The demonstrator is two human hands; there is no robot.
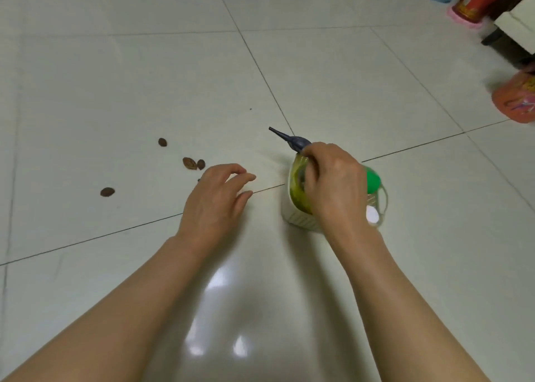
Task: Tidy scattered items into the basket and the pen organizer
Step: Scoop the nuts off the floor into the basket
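Right hand grips a dark-blue dropper over the basket; left hand hovers loosely open.

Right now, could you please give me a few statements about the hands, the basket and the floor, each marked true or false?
1. The right hand grips a dark pointed tool over the white basket. True.
2. The left hand holds a nut. False: it holds nothing, its fingers loosely curled above the tiled floor.
3. Brown nuts lie left of the left hand. True.
4. The basket is empty. False: a green object sits inside.
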